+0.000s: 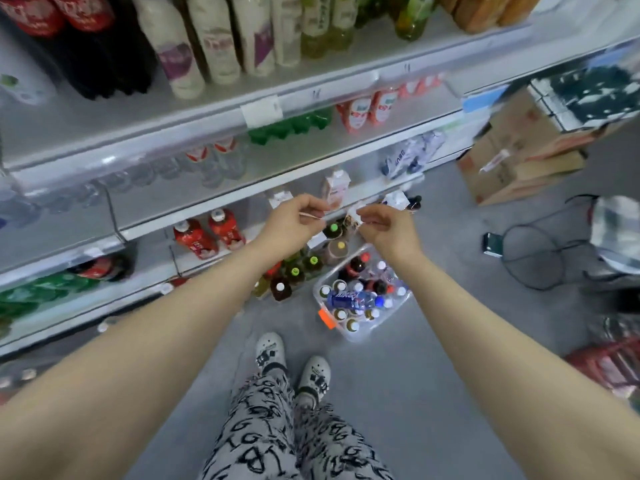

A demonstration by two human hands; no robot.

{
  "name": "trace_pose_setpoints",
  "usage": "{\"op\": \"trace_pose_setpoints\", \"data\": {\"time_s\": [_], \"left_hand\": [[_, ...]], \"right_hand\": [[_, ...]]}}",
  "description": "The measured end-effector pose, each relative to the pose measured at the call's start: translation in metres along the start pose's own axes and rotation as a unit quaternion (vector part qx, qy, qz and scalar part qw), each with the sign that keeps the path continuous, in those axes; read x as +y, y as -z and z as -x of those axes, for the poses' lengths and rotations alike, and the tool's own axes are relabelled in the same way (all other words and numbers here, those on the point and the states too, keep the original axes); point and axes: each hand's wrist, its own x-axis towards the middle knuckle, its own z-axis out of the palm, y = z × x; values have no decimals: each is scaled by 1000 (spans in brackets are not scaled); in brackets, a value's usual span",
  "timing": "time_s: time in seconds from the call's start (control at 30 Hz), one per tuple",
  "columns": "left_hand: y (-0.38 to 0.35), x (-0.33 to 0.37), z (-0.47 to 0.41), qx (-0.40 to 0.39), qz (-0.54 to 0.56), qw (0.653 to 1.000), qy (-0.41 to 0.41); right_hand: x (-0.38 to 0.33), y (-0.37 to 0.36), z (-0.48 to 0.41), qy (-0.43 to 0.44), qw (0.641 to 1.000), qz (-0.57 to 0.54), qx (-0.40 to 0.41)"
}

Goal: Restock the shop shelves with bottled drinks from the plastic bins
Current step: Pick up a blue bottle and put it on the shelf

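Forearms reach out over patterned trousers point(277, 427). Left hand point(294, 221) pinches a thin strip point(313, 216), fingers curled. Right hand point(386, 228) pinches a paper scrap point(355, 214). Neither holds a drink. Plastic bin point(348, 336) sits on the floor below, nearer the right hand. 1 blue bottle point(353, 300) lies flat across the upright ones, long axis left-right.
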Motion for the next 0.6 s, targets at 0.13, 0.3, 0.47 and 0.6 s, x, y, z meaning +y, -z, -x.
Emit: {"op": "trace_pose_setpoints", "data": {"time_s": [0.13,0.3,0.47,0.6], "left_hand": [[-34,-19,-27,-36,4,999,30],[-65,-60,-58,-83,14,995,53],[-90,-114,-82,-113,-7,989,95],[-115,-169,-96,-137,-36,981,133]], "right_hand": [[40,7,-9,-50,998,-21,12],[90,2,-19,-81,995,35,38],[143,-20,-27,-156,985,9,76],[198,-43,-32,-214,973,0,90]]}}
